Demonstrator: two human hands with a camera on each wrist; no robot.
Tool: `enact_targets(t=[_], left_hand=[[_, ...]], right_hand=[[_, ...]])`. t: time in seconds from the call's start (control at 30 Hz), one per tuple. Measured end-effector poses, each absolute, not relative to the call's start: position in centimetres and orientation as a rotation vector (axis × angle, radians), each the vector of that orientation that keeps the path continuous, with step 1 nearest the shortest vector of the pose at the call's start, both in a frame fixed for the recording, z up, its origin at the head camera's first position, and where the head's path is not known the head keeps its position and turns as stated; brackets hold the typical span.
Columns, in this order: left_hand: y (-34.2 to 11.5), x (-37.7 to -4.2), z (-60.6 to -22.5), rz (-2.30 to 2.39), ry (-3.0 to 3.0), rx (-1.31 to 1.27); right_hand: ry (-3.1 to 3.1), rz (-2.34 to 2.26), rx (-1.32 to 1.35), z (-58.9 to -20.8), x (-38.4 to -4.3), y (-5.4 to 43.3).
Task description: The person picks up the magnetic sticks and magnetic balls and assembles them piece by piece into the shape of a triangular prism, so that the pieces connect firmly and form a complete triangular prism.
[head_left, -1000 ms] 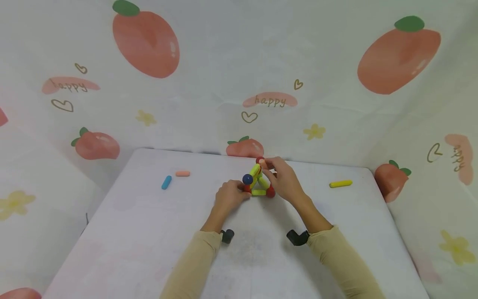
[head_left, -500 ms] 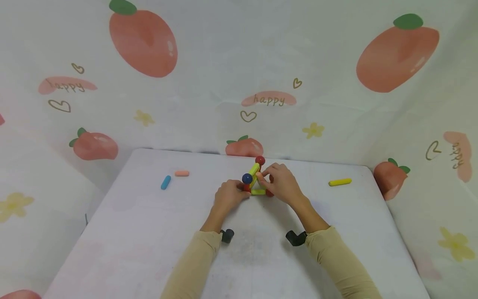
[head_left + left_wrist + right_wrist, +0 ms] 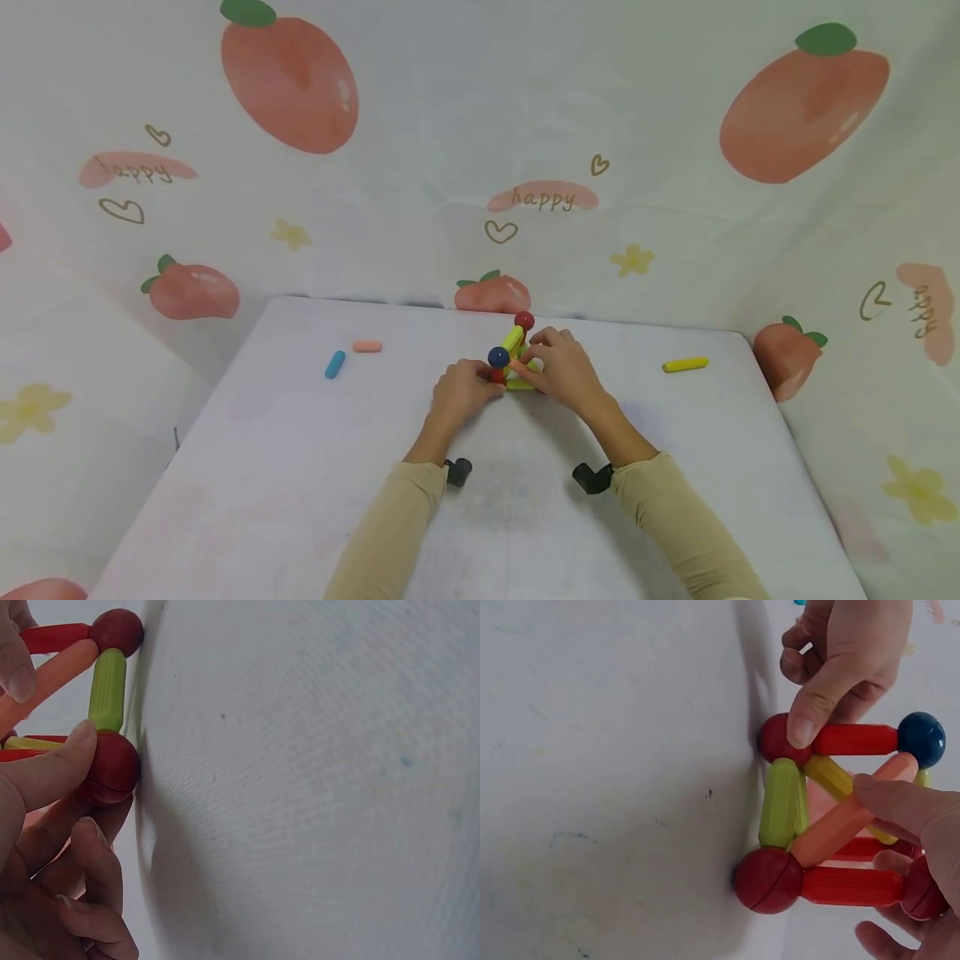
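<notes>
A frame of magnetic rods and balls stands on the table. My left hand [image 3: 461, 393] grips its lower left red ball [image 3: 776, 735], the thumb pressed on top. A red rod [image 3: 855, 739] rises from that ball to a blue ball [image 3: 498, 357]. My right hand [image 3: 566, 371] pinches a peach rod [image 3: 832, 829] between thumb and fingers. That rod slants across the frame's side: one end meets the other lower red ball [image 3: 767, 880], the other lies close to the blue ball. Between the two lower balls runs a lime-green rod [image 3: 109, 690]. Another red ball [image 3: 524, 321] tops the far side.
On the table's left lie a loose blue rod [image 3: 335, 364] and a second peach rod [image 3: 367, 347]. A yellow rod [image 3: 686, 365] lies to the right. Behind the table [image 3: 495, 533] hangs a fruit-print cloth [image 3: 420, 125].
My right hand has brought the peach rod down from beside the far upper red ball and leftward, to slant across the frame's near side. My left hand stays on its ball.
</notes>
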State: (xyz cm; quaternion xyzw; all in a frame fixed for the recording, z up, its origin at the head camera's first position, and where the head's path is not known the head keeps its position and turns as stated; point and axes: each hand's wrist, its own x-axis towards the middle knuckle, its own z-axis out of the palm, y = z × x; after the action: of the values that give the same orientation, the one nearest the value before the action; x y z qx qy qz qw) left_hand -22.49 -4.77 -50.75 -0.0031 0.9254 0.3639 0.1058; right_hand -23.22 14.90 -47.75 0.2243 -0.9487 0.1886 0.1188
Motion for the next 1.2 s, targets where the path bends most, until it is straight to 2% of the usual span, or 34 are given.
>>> enact_targets(t=[0.27, 0.5, 0.6, 0.8, 1.07, 1.2], left_hand=[[-4.6, -22.5, -50.8, 1.042, 2.732, -0.012], [-4.5, -22.2, -50.6, 1.025, 2.733, -0.017], [-4.5, -22.2, -50.6, 1.020, 2.744, -0.020], [-4.5, -22.3, -50.6, 1.003, 2.755, -0.008], [-4.6, -22.4, -50.5, 1.001, 2.738, 0.008], [-6.2, -22.3, -49.7, 1.067, 2.729, 0.020]], right_hand=[[-2.760, 0.655, 0.643, -47.5, -22.6, 15.4], [-2.888, 1.264, 0.293, -49.2, -21.7, 17.7], [-2.914, 1.368, 0.248, -50.9, -21.6, 17.9], [-2.813, 1.416, 0.227, -52.7, -21.7, 17.5], [-2.808, 1.417, 0.215, -53.0, -21.9, 17.6], [-2.839, 1.383, 0.198, -53.1, -21.8, 17.7]])
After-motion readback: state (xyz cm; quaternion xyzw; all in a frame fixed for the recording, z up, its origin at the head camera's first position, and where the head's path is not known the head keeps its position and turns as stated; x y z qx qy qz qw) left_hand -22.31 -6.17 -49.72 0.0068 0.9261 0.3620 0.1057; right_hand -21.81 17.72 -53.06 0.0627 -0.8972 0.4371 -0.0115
